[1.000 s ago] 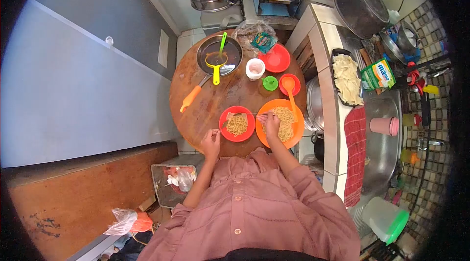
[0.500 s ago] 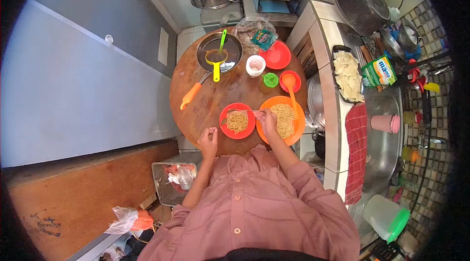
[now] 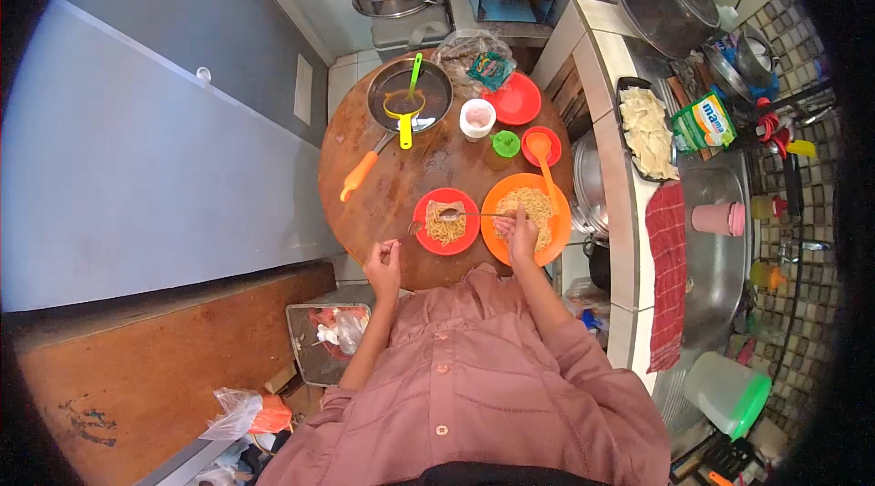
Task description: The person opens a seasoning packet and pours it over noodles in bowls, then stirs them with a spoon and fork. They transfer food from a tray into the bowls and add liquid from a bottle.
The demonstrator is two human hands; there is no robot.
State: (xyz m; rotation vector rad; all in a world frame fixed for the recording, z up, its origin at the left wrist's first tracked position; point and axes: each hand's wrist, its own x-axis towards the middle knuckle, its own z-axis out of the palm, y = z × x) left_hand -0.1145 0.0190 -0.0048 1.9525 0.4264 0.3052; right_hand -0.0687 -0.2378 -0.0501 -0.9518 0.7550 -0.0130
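My right hand is closed on the handle of a metal spoon, over the near edge of an orange plate of noodles. The spoon's bowl is above the noodles in a red plate. My left hand is pinched at the lower left of the red plate, on a thin metal utensil whose tip reaches the plate's left rim; its shape is hard to make out. An orange ladle leans from a small red bowl onto the orange plate.
On the round wooden table are a black pan with a yellow-green strainer, a white cup, a green-lidded jar, another red plate and a plastic bag. A tiled counter stands right.
My right hand has shifted right and slightly down, drawing the spoon with it. Its bowl is now over the noodles in the red plate. My left hand has moved slightly left and down.
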